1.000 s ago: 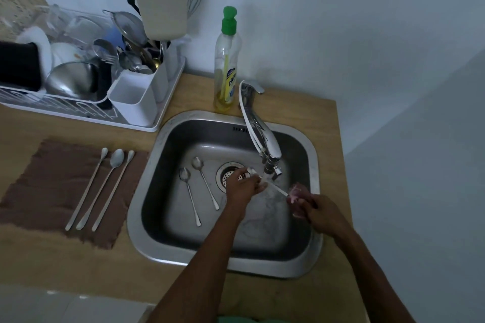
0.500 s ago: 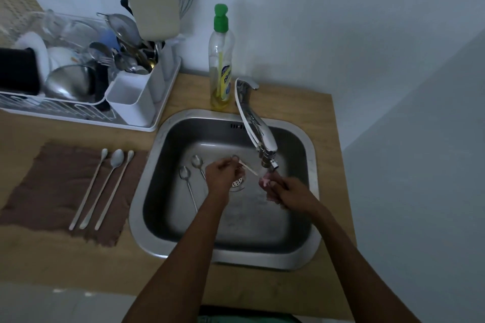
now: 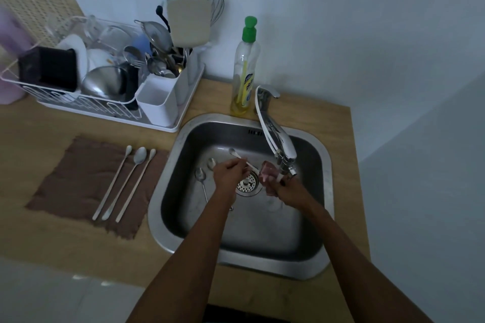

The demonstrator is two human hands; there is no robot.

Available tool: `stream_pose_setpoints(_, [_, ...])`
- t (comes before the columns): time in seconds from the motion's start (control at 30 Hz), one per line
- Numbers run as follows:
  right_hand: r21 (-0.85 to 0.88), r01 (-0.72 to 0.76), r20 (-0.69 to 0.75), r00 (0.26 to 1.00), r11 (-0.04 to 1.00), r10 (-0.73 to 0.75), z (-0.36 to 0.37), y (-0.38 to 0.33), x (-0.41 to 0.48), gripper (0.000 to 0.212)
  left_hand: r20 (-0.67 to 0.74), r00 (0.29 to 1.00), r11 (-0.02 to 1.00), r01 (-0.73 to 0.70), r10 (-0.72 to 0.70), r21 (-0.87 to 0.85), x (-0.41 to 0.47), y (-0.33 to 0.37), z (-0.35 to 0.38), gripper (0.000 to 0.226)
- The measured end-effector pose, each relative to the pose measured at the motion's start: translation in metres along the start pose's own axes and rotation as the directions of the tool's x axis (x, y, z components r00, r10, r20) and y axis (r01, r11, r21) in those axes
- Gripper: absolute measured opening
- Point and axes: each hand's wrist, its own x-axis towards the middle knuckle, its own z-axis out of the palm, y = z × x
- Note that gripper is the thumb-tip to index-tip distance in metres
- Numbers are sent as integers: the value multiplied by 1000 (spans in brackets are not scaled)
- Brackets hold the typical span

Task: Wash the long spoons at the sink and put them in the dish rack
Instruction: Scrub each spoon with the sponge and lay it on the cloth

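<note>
Over the steel sink [image 3: 324, 155] my left hand [image 3: 228, 173] grips a long white-handled spoon [image 3: 236, 155], its bowl pointing up-left. My right hand [image 3: 284, 187] is closed on a pink sponge [image 3: 267, 172] wrapped around the spoon's handle, just under the tap [image 3: 279, 139]. Two more long steel spoons [image 3: 200, 176] lie on the sink floor to the left of my hands. Three long spoons [image 3: 131, 178] rest side by side on a brown cloth [image 3: 78, 181] left of the sink. The white dish rack [image 3: 105, 110] stands at the back left.
A green-capped dish soap bottle [image 3: 245, 68] stands behind the sink next to the tap base. The rack's white cutlery holder [image 3: 157, 102] is packed with utensils; bowls and a strainer fill the rest. The wooden counter [image 3: 52, 238] ends close to the sink's right.
Both hands shifted left, from beside the spout to over the drain. The sponge slid along the spoon's handle toward my left hand, and the bowl end now sticks out up-left.
</note>
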Motion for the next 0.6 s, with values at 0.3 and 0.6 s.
stream_pose_setpoints(0.3, [-82, 119, -88, 988, 990, -126, 10, 8, -16, 24, -150, 988, 999, -45, 44, -4, -11, -7, 7, 13])
stream_pose_setpoints(0.6, [189, 125, -74, 991, 974, -113, 6, 7, -44, 22, -208, 967, 984, -164, 146, -75, -25, 12, -21, 15])
